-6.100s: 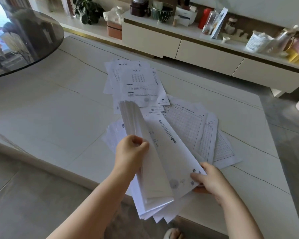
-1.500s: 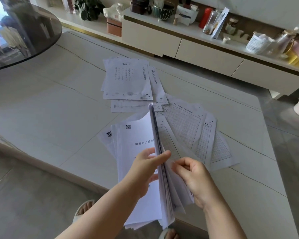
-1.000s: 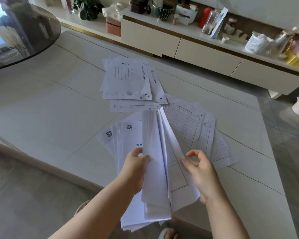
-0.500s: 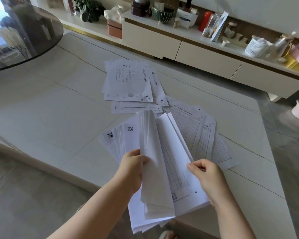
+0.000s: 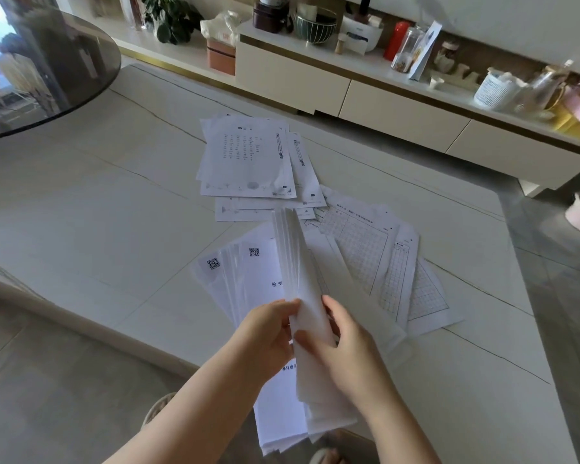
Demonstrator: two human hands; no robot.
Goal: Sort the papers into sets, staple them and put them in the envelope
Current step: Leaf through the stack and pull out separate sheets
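1. The person stands at the near edge of the pale marble-look surface [image 5: 81, 202], holding a thick stack of papers [image 5: 310, 316] out over that edge, the sheets fanned and partly upright.
2. The left hand [image 5: 268, 333] grips the left side of the stack, thumb on the front sheets; the right hand [image 5: 345, 343] pinches a group of sheets from the right, fingers curled round them.
3. The sheets are plain white office paper. The held stack shows printed characters and a small square code near the top of its leftmost pages [image 5: 254, 252].
4. Two piles already lie on the surface: a far pile of text worksheets [image 5: 248, 159] loosely squared, and a pile of grid-ruled sheets [image 5: 382, 262] spread out to the right, its corner touching the far pile.
5. Handling, as I judge it: each sheet is light and floppy, and smooth enough to slide off its neighbours. The stack together has some weight and droops where unsupported. Best held by a firm pinch near one long edge, with a thumb to peel single sheets.
6. The piles look easy to disturb; a dropped sheet could skid across the polished top.
7. No stapler or envelope shows here, so sorting seems to be the step in hand.
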